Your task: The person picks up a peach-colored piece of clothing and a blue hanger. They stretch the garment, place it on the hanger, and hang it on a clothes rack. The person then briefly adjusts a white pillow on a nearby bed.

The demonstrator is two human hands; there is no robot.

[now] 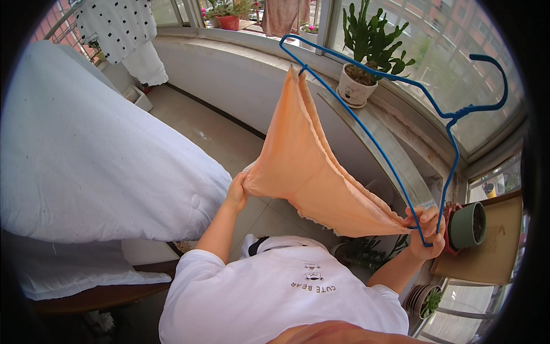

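Observation:
A peach garment (296, 167) with a gathered edge hangs from a blue clothes hanger (376, 139). The garment's upper corner is caught at the small hook near the hanger's far end, and its other corner reaches the near end. My left hand (236, 191) grips the lower left part of the cloth and pulls it taut to the side. Around the hanger's near end, my right hand (425, 236) has its fingers closed, close against the garment's corner. The hanger's hook points off to the right. Folds of cloth hide part of the left fingers.
White bedding (107, 159) hangs at the left, beside a spotted white cloth (118, 28). A potted cactus (356, 86) stands on the window ledge behind the hanger. Close to my right hand are a green pot (468, 225) and a cardboard box (500, 245); a succulent pot (423, 301) sits lower.

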